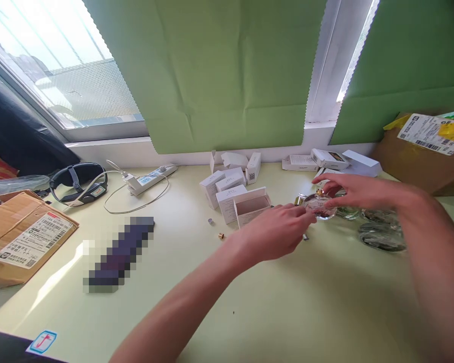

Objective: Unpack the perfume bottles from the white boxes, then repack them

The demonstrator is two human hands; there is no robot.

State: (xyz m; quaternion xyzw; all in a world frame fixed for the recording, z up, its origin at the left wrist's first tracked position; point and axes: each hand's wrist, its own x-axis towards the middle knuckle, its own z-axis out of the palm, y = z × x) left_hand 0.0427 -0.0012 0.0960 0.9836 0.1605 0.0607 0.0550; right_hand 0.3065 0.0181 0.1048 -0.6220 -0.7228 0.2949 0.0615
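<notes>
Both hands meet over a small round glass bottle (320, 206) that sits low above the pale green table (287, 302), right of centre and just in front of the window wall. The left hand (276, 229) comes in from below, fingers curled, its fingertips touching the bottle's left edge. The right hand (348, 189) reaches in from the right and arches over the bottle, fingers pinching at its gold top. Whether the bottle rests on the table or is lifted off it cannot be told. Just right of it lie more round glass pieces (382, 234), blurred. Left of the left hand stands an open white box (251, 205), touching a cluster of closed white boxes (223, 186); more flat boxes (331, 160) lie against the sill behind the right hand. 2 tiny caps (215, 228) lie on the table left of the open box. Further left are a power strip (151, 178) with its cable, a headband (79, 181) and a cardboard parcel (22, 237). Another parcel (423, 156) stands at far right.
</notes>
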